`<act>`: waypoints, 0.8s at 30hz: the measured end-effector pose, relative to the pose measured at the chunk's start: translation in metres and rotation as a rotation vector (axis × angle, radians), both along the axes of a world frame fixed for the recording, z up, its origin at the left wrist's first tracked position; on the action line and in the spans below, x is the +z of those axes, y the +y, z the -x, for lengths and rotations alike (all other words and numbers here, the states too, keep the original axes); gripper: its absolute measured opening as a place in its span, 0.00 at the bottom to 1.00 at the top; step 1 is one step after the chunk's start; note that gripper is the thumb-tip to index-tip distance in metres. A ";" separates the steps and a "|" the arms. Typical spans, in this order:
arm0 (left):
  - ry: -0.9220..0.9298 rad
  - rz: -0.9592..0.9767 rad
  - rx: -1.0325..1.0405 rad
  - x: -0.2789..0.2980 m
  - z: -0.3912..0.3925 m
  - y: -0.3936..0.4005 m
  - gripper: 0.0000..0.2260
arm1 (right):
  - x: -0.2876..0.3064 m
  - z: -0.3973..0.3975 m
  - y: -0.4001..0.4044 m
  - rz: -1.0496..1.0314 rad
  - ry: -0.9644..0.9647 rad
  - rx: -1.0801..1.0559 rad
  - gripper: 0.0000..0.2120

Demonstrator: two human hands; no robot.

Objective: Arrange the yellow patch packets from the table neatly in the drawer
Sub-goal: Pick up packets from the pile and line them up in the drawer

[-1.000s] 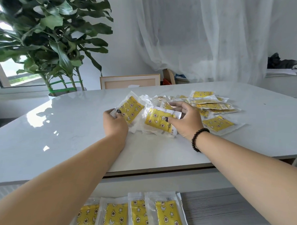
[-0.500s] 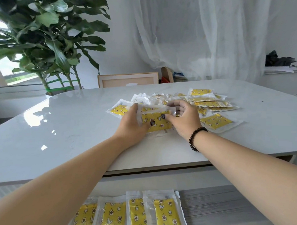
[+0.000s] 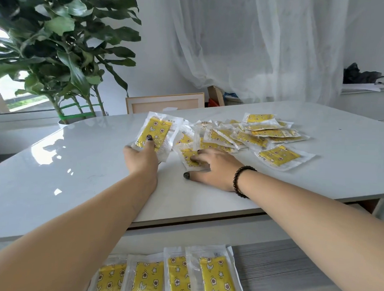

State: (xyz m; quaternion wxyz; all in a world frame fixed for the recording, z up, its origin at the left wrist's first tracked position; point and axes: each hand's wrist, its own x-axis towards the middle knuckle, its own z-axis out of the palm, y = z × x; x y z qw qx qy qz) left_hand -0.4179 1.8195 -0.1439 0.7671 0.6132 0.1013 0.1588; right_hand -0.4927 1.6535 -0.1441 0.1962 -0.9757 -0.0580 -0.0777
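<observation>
At the white table, the left hand grips a raised packet stack, thumb across its face. At three o'clock, the right hand lies flat, fingers extended on a loose packet. More loose packets lie at two o'clock; the drawer row sits at six. Best to square the edges before lowering.

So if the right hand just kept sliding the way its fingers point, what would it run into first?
Probably the heap of yellow packets. The right hand lies flat on one packet, fingers pointing up-left toward the heap's near edge, though depth is hard to judge.
</observation>
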 end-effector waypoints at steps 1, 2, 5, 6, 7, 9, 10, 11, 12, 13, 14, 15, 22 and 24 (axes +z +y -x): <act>-0.005 -0.009 -0.006 0.001 0.001 -0.001 0.11 | 0.000 0.000 0.001 -0.003 0.007 -0.022 0.33; -0.013 -0.010 -0.013 0.002 0.003 -0.001 0.12 | 0.000 0.000 0.002 -0.021 -0.004 -0.053 0.32; -0.049 -0.020 -0.054 0.004 0.009 -0.003 0.11 | 0.001 0.001 0.003 -0.014 -0.103 -0.153 0.24; -0.066 -0.043 -0.077 0.005 0.012 -0.004 0.11 | 0.002 0.002 0.004 0.003 -0.135 -0.182 0.21; -0.079 -0.069 -0.104 0.006 0.013 -0.004 0.10 | 0.003 0.004 0.005 0.034 -0.159 -0.202 0.19; -0.094 -0.119 -0.153 0.005 0.013 -0.005 0.08 | 0.007 0.006 0.010 0.143 -0.195 -0.217 0.16; -0.102 -0.140 -0.172 0.004 0.012 -0.005 0.07 | 0.009 0.007 0.013 0.209 -0.200 -0.218 0.16; -0.109 -0.163 -0.187 0.003 0.011 -0.006 0.07 | 0.011 0.008 0.016 0.277 -0.201 -0.221 0.17; -0.114 -0.185 -0.195 0.003 0.011 -0.006 0.07 | 0.012 0.009 0.018 0.354 -0.195 -0.221 0.17; -0.116 -0.204 -0.199 0.002 0.010 -0.006 0.07 | 0.012 0.010 0.021 0.433 -0.195 -0.213 0.16; -0.118 -0.212 -0.201 0.002 0.010 -0.006 0.07 | 0.011 0.011 0.022 0.506 -0.198 -0.195 0.16; -0.116 -0.212 -0.200 0.002 0.010 -0.006 0.08 | 0.011 0.012 0.023 0.562 -0.210 -0.172 0.16; -0.037 -0.197 -0.170 0.004 0.011 -0.005 0.33 | 0.018 0.035 0.023 0.657 -0.207 -0.080 0.25; -0.042 -0.157 -0.189 0.004 0.011 -0.004 0.38 | 0.021 0.036 0.018 0.635 -0.165 -0.097 0.26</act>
